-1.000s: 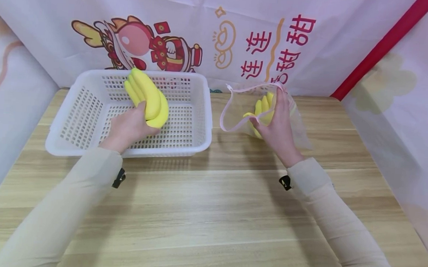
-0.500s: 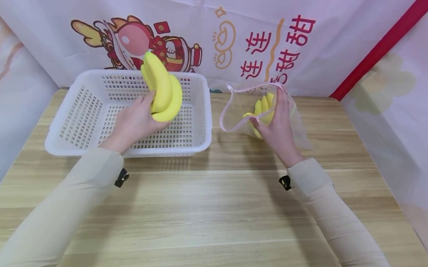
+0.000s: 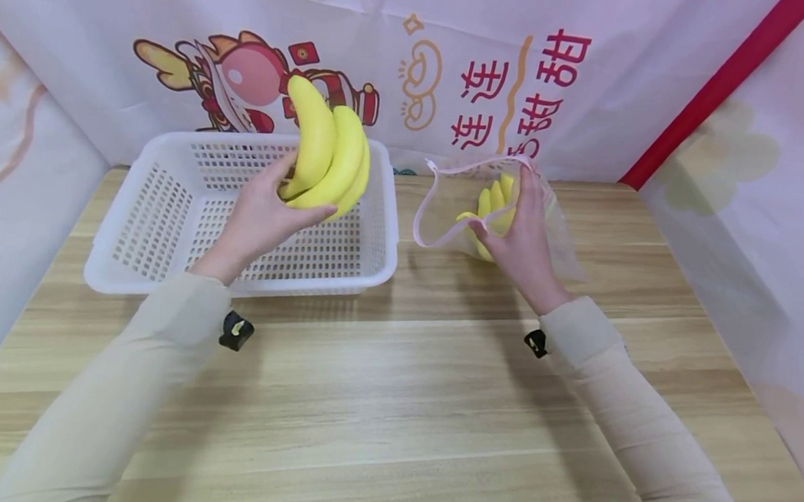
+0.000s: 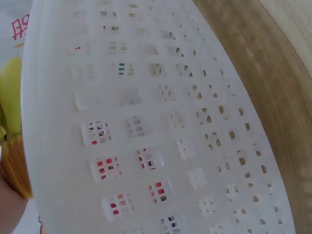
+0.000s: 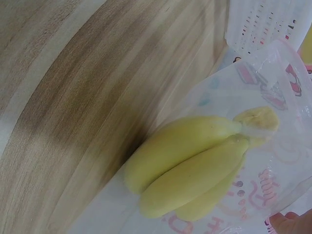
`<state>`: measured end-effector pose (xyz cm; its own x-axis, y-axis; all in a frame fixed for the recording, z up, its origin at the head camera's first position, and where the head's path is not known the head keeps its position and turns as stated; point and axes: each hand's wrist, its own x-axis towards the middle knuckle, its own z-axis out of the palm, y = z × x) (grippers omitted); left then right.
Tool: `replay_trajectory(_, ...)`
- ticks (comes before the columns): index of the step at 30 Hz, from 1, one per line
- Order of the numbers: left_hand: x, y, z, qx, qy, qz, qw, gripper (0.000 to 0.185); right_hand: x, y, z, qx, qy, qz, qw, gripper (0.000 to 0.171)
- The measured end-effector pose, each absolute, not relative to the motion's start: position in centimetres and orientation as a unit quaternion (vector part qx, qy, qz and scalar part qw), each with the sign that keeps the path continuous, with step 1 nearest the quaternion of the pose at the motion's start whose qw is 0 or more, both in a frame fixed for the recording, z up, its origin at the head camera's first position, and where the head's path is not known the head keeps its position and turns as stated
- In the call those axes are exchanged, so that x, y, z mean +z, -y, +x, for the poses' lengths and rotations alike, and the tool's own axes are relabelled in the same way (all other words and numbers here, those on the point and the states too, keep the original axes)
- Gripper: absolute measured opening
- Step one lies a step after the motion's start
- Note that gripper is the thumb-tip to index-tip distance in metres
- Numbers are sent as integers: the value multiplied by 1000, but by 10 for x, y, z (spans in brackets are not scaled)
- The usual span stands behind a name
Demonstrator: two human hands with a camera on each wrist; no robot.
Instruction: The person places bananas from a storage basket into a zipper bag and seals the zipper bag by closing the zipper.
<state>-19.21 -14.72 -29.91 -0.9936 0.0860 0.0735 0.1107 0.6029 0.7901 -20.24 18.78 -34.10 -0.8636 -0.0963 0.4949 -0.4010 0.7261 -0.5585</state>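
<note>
Two bunches of bananas were in sight, one white basket and one clear bag. The left hand (image 3: 255, 223) held the larger bunch of bananas (image 3: 328, 158), three smooth, curved yellow fruits, its fingers (image 3: 310, 215) and thumb curled round the stem end so that the tips stood upward. That bunch hung above the perforated plastic basket (image 3: 170, 206), over the basket's right part and clear of its floor. The basket was rectangular, with rounded corners and rows of small slots in walls and bottom; it sat on the wood-grain desk (image 3: 393, 389) just below those fingers.

The right hand (image 3: 523, 239) pinched the upper edge of the transparent bag (image 3: 446, 208), holding its pink-rimmed mouth open toward the basket. Inside the bag, just left of those fingers, lay the second bunch (image 3: 490, 210), paler and smaller; three fruits could be counted.

The left wrist view showed mostly the basket's slotted floor (image 4: 161, 126) close up, with only a yellow sliver of fruit at its left edge. The right wrist view gave what the head view did not: the second bunch (image 5: 195, 165) lying flat under crinkled film printed with pink marks, its stub end pale.
</note>
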Motion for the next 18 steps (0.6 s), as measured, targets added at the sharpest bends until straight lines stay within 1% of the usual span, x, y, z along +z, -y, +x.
replay_trajectory(7,-300,144,-192,-460,886,-52,-15,88,-342,-188,-203,342,902,140,224,96)
replay_trajectory(18,-294,140,-191,-530,845,-68,-17,76,-342,-188,-203,344,903,133,220,96)
